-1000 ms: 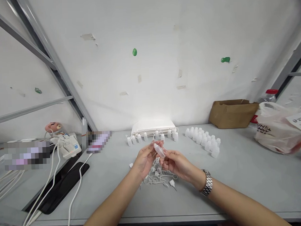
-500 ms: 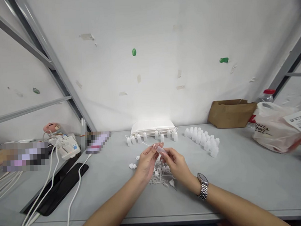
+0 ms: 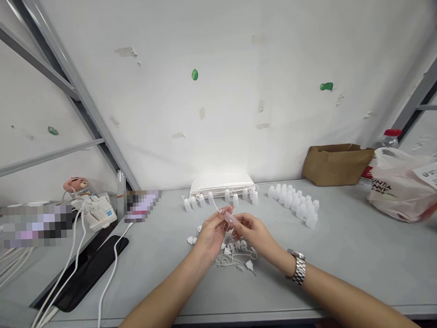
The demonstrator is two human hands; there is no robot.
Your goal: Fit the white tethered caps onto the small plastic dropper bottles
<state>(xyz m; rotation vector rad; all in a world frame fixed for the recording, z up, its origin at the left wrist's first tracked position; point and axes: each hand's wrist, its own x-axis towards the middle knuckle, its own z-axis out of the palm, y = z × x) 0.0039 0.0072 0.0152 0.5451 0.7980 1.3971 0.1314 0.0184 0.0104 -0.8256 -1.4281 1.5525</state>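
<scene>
From where I stand, both of the person's hands are up over the middle of the grey counter (image 3: 340,265), working on one small translucent bottle (image 3: 231,219) that sits tilted between them. The left hand (image 3: 210,237) has its fingers pinched together at the bottle's upper end, with a thin white strap (image 3: 214,203) sticking up past them; the right hand (image 3: 256,233) has its fingers closed around the lower part, and a metal-banded watch (image 3: 299,269) circles that wrist. Just under the hands lies a tangled pile of white caps and straps (image 3: 237,255), with a few loose caps (image 3: 190,240) near the left hand. Farther back, a row of bottles (image 3: 236,200) stands upright in front of a flat white stack (image 3: 222,181). Over to the right, a tight group of bottles (image 3: 289,200) stands well apart from that row, nearer a brown cardboard box (image 3: 335,167) and a plastic bag (image 3: 402,188).
</scene>
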